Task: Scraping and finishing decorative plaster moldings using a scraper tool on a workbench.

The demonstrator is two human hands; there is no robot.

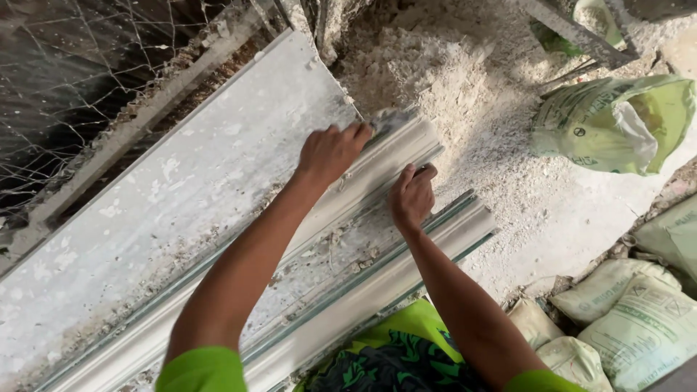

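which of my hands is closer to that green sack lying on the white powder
Right. Your right hand grips the near edge of the plaster moulding, closer to the green sack. Your left hand presses the moulding's top, further away.

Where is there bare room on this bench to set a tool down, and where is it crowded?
The widest free patch is the flat white slab, between the wire mesh and the moulding under both hands. The dusty floor between the powder heap and the sacks is also open. It is crowded around the left hand and right hand.
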